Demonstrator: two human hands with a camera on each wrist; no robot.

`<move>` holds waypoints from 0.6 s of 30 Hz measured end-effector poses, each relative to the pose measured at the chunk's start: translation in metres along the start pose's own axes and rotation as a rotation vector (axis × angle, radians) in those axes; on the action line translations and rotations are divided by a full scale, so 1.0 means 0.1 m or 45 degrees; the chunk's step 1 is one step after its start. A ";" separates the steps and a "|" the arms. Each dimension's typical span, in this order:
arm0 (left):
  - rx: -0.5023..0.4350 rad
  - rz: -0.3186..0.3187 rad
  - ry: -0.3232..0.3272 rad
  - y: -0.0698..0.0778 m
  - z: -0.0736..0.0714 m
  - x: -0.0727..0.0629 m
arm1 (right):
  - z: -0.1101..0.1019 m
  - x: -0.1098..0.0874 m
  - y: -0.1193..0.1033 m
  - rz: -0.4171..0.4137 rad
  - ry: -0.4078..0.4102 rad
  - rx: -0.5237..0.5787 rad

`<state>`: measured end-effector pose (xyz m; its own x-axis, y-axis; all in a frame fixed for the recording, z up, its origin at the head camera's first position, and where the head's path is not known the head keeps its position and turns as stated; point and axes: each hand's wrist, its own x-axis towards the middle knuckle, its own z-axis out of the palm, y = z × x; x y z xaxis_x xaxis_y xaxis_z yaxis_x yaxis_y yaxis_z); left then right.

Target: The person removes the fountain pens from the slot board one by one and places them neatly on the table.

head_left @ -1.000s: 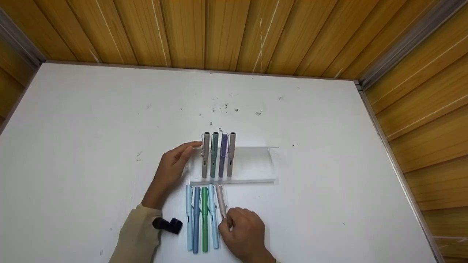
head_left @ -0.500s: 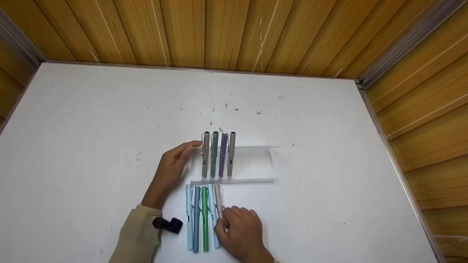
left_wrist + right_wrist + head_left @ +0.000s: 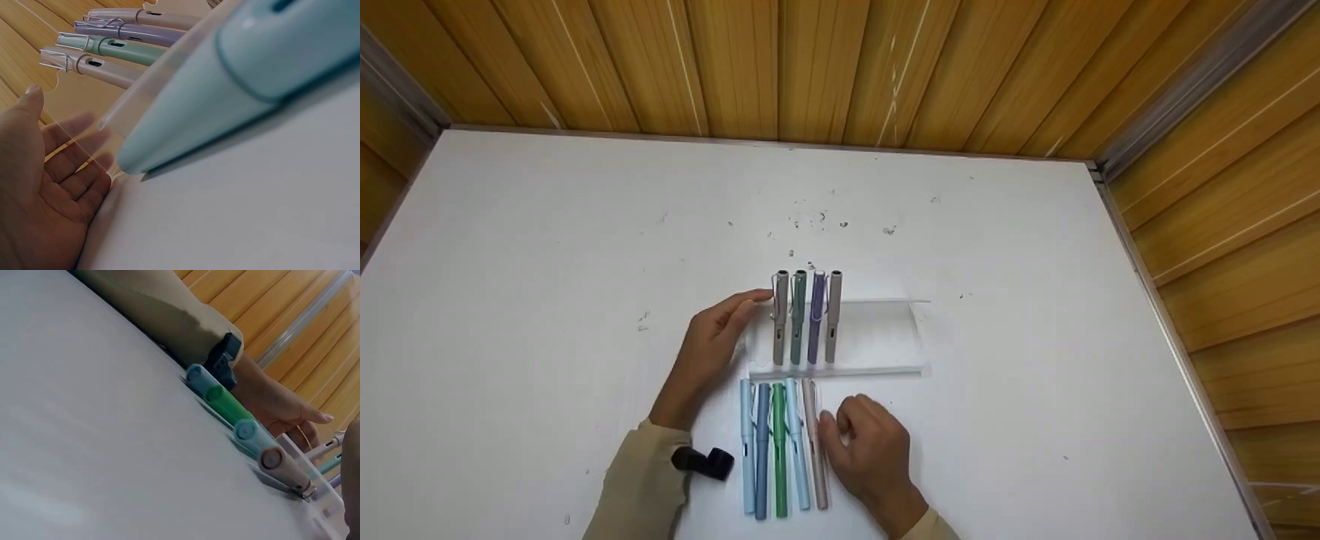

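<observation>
My left hand (image 3: 712,337) rests against the left end of a clear pen stand (image 3: 877,370), fingers straight behind its see-through side in the left wrist view. Four capped pens would be too exact to count, so several lean side by side in the stand: taupe (image 3: 780,319), dark green (image 3: 798,319), purple (image 3: 816,319) and pale beige (image 3: 833,319). In front of it, a row of pens lies on the table: light blue (image 3: 747,450), slate blue (image 3: 763,450), green (image 3: 779,450), another light blue (image 3: 797,450) and pinkish beige (image 3: 814,450). My right hand (image 3: 870,446), loosely curled and holding nothing, is just right of the pinkish-beige pen.
The white table (image 3: 1035,337) runs back to a wood-patterned wall (image 3: 810,67). A black camera mount (image 3: 703,463) sits on the left sleeve, close to the lying pens. The stand's right half shows bare clear plastic.
My right hand has pushed the pinkish-beige pen left against the row, let go of it and moved slightly up and right. The left hand stays at the stand.
</observation>
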<state>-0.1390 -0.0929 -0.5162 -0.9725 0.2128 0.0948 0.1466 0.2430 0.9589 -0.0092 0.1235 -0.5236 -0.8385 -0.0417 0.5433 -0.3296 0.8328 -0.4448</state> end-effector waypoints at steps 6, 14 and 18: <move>-0.015 -0.018 -0.003 0.00 0.00 0.00 | 0.09 0.29 0.24 -0.089 0.216 0.049; -0.007 -0.015 0.003 0.00 0.00 0.00 | 0.19 0.53 0.40 -0.103 0.237 0.124; -0.006 -0.005 0.002 -0.01 0.00 0.01 | 0.22 0.60 0.43 -0.109 0.174 0.136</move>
<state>-0.1397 -0.0933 -0.5168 -0.9734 0.2104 0.0911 0.1416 0.2391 0.9606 -0.0831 0.1443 -0.5258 -0.7408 -0.0286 0.6711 -0.4476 0.7659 -0.4615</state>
